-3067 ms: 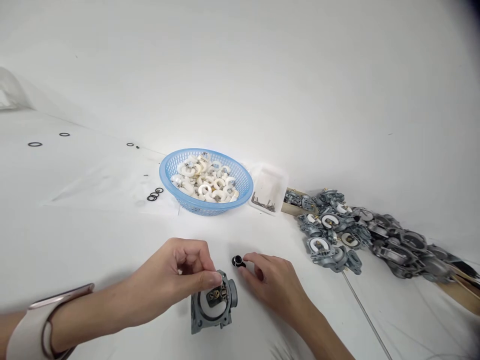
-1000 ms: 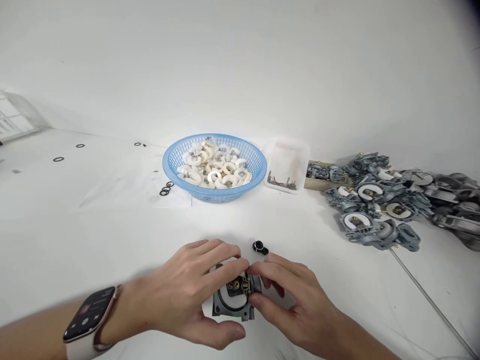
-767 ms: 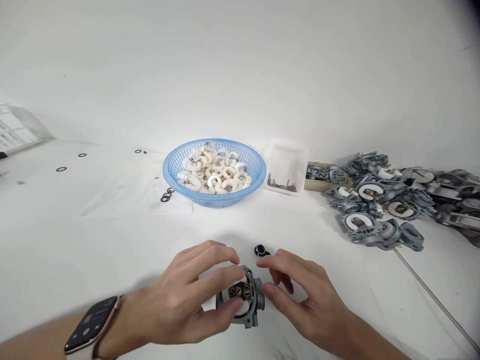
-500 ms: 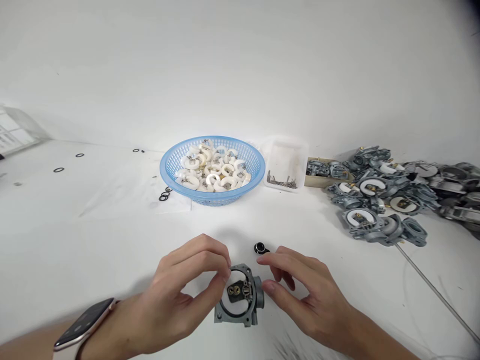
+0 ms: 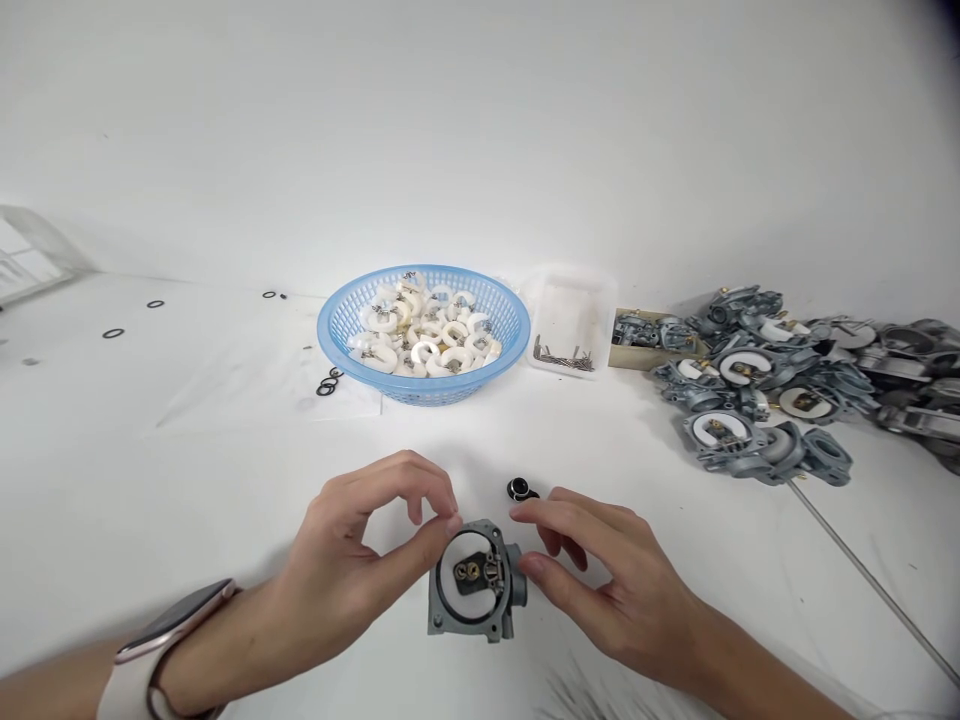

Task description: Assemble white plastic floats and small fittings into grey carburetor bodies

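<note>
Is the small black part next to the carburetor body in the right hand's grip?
No, the small black part lies on the table just beyond the right hand.

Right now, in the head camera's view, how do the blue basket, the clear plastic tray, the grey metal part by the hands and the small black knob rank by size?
1. blue basket
2. Unsure: clear plastic tray and grey metal part look alike, and the part lies nearer the camera.
3. small black knob

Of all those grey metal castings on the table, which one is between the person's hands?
The lone grey metal casting at the near table edge, flanked by the left hand and right hand. The other castings lie heaped far to the right, untouched.
</note>
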The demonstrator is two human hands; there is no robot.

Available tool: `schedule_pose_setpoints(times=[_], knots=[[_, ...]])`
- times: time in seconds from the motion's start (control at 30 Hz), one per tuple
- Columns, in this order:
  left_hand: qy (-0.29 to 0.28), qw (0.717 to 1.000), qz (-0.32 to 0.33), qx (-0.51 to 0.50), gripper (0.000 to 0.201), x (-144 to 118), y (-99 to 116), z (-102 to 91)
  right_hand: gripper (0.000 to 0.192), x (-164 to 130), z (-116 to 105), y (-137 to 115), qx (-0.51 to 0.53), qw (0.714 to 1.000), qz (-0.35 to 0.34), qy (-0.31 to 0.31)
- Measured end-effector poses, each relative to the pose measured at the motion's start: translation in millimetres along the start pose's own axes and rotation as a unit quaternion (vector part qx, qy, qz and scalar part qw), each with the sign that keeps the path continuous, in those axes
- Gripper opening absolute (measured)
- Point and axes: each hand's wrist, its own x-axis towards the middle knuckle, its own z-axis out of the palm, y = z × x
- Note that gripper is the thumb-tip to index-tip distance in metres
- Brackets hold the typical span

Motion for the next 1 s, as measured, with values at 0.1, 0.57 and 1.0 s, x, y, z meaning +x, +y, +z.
schedule_pose_setpoints(times=[0.1,0.57,1.0], knots=[[-0.001,1.000,0.001,0.001,0.020,-1,0,0.2,0.020,1,0,-1,0.001,1.000,-0.001,-0.004],[0.008,1.000,-0.007,-0.021,0.019,-9,10,1.4,0.019,4,-1,-1,-0.015,1.000,-0.012,-0.012],[-0.023,0.997,-0.023,-0.064,0.011,-18,10,4.0,0.015,11,-7,-10,-0.041,0.996,-0.064,0.040]])
